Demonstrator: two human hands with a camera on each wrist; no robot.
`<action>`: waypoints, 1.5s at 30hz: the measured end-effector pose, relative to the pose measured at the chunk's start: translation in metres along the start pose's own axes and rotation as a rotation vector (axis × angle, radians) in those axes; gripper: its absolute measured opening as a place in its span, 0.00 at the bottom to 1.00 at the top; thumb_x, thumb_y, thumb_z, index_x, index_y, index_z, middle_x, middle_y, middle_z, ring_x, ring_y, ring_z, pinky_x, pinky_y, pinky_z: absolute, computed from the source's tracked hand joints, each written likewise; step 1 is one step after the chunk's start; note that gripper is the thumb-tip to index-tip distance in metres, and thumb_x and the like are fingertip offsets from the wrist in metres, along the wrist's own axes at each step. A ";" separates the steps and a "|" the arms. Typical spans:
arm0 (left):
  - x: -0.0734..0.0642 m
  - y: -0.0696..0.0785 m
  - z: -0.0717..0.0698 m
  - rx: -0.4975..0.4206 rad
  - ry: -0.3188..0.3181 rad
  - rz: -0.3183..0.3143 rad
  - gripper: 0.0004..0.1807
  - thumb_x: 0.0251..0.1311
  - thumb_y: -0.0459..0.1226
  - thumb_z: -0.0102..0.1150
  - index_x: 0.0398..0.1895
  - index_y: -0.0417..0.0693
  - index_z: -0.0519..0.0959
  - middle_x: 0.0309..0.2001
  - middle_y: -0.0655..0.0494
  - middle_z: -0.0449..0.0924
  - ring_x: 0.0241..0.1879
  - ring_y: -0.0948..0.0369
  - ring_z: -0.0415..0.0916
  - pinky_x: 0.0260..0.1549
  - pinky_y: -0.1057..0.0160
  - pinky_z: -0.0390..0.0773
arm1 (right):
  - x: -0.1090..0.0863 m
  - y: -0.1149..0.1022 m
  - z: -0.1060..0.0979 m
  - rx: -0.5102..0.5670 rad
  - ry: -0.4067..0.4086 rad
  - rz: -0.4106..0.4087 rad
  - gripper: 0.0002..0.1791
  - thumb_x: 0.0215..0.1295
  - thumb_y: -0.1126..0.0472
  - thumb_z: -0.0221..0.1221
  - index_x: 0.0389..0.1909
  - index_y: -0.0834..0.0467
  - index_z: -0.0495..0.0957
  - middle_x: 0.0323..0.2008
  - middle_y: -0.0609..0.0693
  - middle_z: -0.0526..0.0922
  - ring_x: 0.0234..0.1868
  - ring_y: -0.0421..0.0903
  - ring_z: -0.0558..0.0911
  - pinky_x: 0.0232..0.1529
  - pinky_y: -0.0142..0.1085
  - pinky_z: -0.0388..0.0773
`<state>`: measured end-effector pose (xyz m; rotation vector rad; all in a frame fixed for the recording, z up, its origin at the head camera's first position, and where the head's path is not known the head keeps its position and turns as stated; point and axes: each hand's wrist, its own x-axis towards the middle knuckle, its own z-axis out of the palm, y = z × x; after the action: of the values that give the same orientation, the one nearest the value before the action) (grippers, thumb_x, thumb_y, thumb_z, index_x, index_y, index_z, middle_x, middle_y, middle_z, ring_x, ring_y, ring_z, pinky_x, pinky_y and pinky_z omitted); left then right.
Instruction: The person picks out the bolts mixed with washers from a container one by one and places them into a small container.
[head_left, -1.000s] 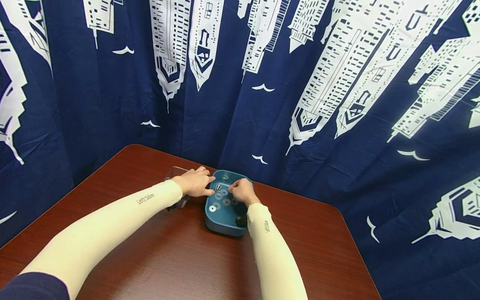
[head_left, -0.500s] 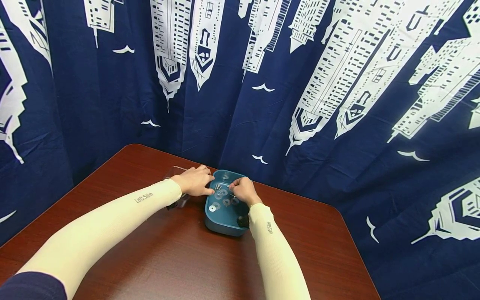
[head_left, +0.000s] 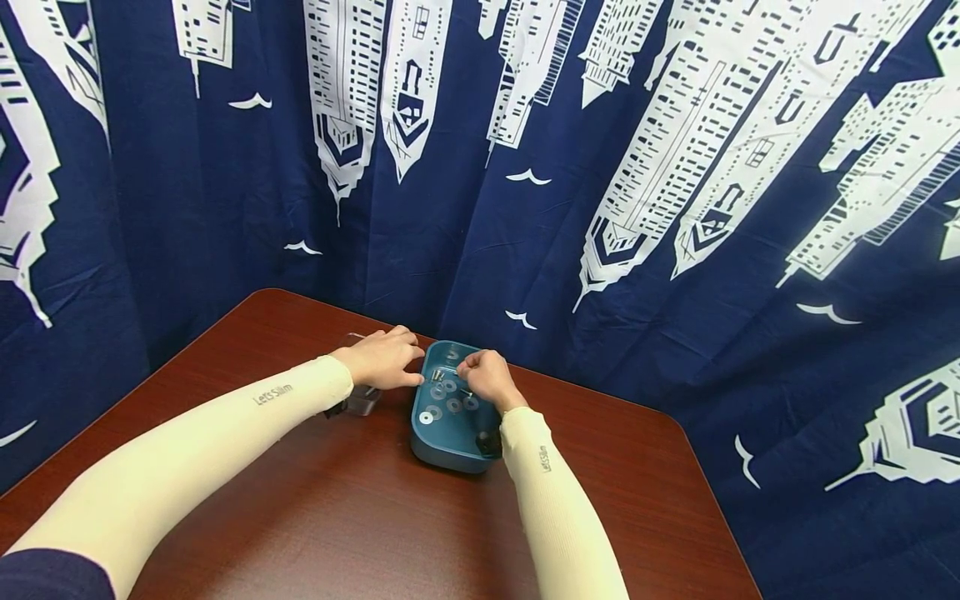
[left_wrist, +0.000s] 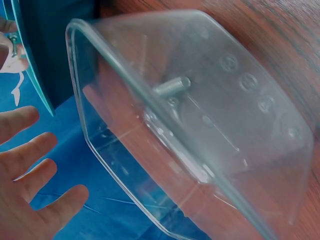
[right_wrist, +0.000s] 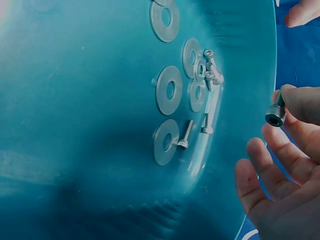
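Observation:
Above the blue bin (head_left: pixel 448 457), my right hand (head_left: pixel 487 379) pinches a socket-head screw (right_wrist: pixel 276 112) between thumb and index finger, its other fingers loosely bent. Flat washers (right_wrist: pixel 169 90) and several more screws (right_wrist: pixel 186 134) lie on the bin floor in the right wrist view. My left hand (head_left: pixel 382 360), fingers spread and holding nothing, is at the bin's left rim. It partly covers a clear plastic box (head_left: pixel 364 403) in the head view. Inside that box (left_wrist: pixel 260 150), the left wrist view shows a screw (left_wrist: pixel 173 86) on the bottom.
The bin and box stand near the back edge of a reddish-brown wooden table (head_left: pixel 360 508). Behind it hangs a dark blue curtain (head_left: pixel 420 258) with white buildings. A white washer (head_left: pixel 426 417) lies near the bin's front left corner.
My left hand has drawn slightly left from the bin's rim. My right hand keeps its pinch over the bin, its wrist and forearm shifted a little right.

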<state>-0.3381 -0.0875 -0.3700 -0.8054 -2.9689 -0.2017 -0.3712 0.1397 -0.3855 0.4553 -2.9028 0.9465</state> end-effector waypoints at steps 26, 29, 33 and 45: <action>-0.024 -0.026 -0.008 -0.014 0.076 -0.017 0.30 0.67 0.53 0.57 0.64 0.44 0.78 0.65 0.44 0.74 0.67 0.48 0.65 0.61 0.44 0.71 | 0.001 -0.020 -0.002 0.034 -0.032 -0.070 0.09 0.67 0.62 0.60 0.30 0.59 0.87 0.26 0.46 0.81 0.29 0.42 0.75 0.31 0.32 0.71; -0.026 -0.029 -0.008 -0.020 0.080 -0.018 0.30 0.66 0.54 0.57 0.64 0.44 0.78 0.65 0.44 0.74 0.67 0.49 0.65 0.61 0.45 0.71 | 0.002 -0.024 -0.001 0.044 -0.040 -0.076 0.09 0.67 0.62 0.60 0.29 0.58 0.86 0.25 0.45 0.80 0.28 0.42 0.74 0.30 0.31 0.70; -0.029 -0.032 -0.009 -0.016 0.098 -0.011 0.29 0.66 0.53 0.58 0.63 0.45 0.79 0.64 0.45 0.75 0.66 0.48 0.66 0.60 0.45 0.72 | 0.004 -0.028 0.001 0.056 -0.052 -0.084 0.08 0.67 0.63 0.59 0.30 0.58 0.86 0.27 0.45 0.81 0.30 0.42 0.75 0.31 0.32 0.71; -0.041 -0.046 -0.008 -0.037 0.123 -0.022 0.28 0.65 0.49 0.60 0.63 0.42 0.78 0.63 0.43 0.75 0.66 0.46 0.65 0.62 0.41 0.70 | 0.006 -0.040 0.005 0.070 -0.077 -0.102 0.08 0.68 0.63 0.59 0.34 0.60 0.86 0.31 0.47 0.82 0.33 0.44 0.76 0.34 0.34 0.73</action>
<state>-0.3258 -0.1483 -0.3704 -0.7365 -2.8680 -0.2973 -0.3652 0.1047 -0.3663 0.6523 -2.8882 1.0403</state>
